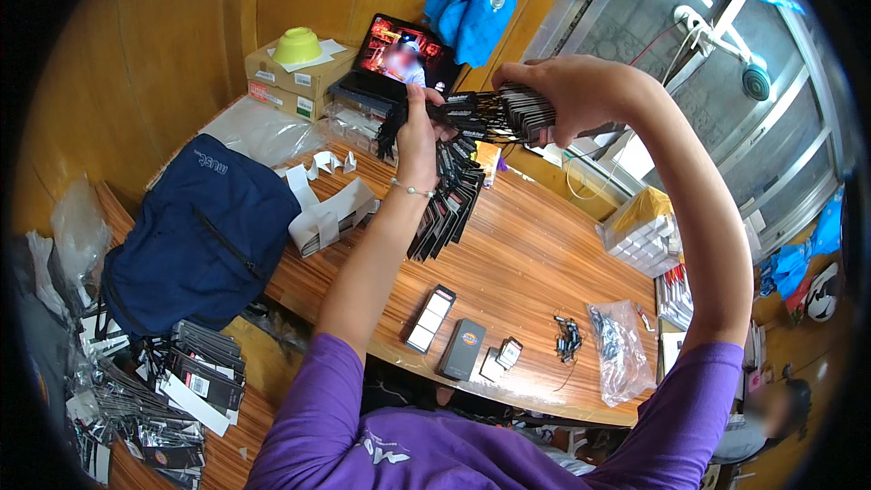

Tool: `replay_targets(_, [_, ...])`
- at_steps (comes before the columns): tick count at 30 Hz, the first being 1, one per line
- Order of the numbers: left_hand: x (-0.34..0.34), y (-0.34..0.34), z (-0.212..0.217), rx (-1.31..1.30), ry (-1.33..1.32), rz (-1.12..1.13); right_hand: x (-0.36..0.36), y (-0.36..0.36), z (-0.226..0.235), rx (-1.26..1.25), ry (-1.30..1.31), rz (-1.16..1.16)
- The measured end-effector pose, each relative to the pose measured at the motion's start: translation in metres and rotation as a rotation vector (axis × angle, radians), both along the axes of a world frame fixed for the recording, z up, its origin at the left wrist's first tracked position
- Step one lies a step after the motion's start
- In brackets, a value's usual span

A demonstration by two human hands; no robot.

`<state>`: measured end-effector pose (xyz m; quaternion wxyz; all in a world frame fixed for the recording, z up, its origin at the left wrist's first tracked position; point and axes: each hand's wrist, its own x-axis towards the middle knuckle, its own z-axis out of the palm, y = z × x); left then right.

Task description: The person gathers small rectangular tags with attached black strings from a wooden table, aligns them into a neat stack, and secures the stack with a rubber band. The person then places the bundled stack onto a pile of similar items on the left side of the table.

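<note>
Above the far part of the table, both my hands are raised with black hang tags strung on dark cords. My left hand (419, 134) is closed around the cords near their knotted end; a thick fan of black hang tags (451, 204) dangles below it, beside my wrist. Farther right, my right hand (573, 95) wraps over a tight stack of hang tags (526, 114), edges facing left. Cords and more tags stretch between the two hands. The palm side of my right hand is hidden.
On the wooden table (535, 245) lie a tag stack (430, 318), a black box (462, 349), dark cords (568, 338) and a plastic bag (621, 349). A laptop (399, 59) stands behind, a blue backpack (200, 231) left, piled tags (172, 399) lower left. Another person (771, 417) sits right.
</note>
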<state>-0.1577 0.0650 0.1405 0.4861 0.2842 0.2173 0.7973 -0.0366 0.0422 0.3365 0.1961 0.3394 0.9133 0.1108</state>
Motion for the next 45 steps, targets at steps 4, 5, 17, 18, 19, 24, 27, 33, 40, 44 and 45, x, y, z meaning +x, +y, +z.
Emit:
replay_targets(4, [-0.008,0.004,0.006,-0.028,0.141,0.010,0.018,-0.009,-0.006,-0.064,0.123,-0.027])
replay_targets(5, [-0.011,0.005,0.008,-0.024,0.173,-0.011,0.026,-0.008,-0.011,-0.076,0.174,-0.019])
replay_targets(17, [-0.011,-0.006,0.069,-0.016,0.707,0.087,0.078,-0.016,-0.115,-0.140,1.109,0.026])
replay_targets(18, [-0.013,-0.005,0.073,-0.023,0.830,0.126,0.075,-0.016,-0.131,-0.136,1.203,0.028])
replay_targets(19, [-0.014,-0.003,0.077,-0.025,0.950,0.162,0.070,-0.015,-0.148,-0.164,1.307,-0.005])
replay_targets(24, [0.002,-0.011,0.101,0.003,1.307,0.059,0.038,-0.026,-0.213,-0.173,1.724,-0.071])
replay_targets(27, [0.006,-0.019,0.114,-0.021,1.430,-0.050,0.026,-0.033,-0.228,-0.305,1.883,-0.127])
replay_targets(33, [0.012,-0.032,0.121,-0.028,1.541,-0.105,0.056,-0.051,-0.220,-0.049,1.566,-0.001])
replay_targets(40, [0.018,-0.029,0.106,-0.073,1.668,-0.285,0.074,-0.054,-0.176,-0.228,1.855,-0.028])
replay_targets(44, [0.035,-0.038,0.096,0.076,1.547,-0.349,0.066,-0.042,-0.165,-0.332,1.872,0.068])
replay_targets(45, [0.034,-0.040,0.097,0.046,1.604,-0.376,0.064,-0.042,-0.165,-0.352,1.874,0.094])
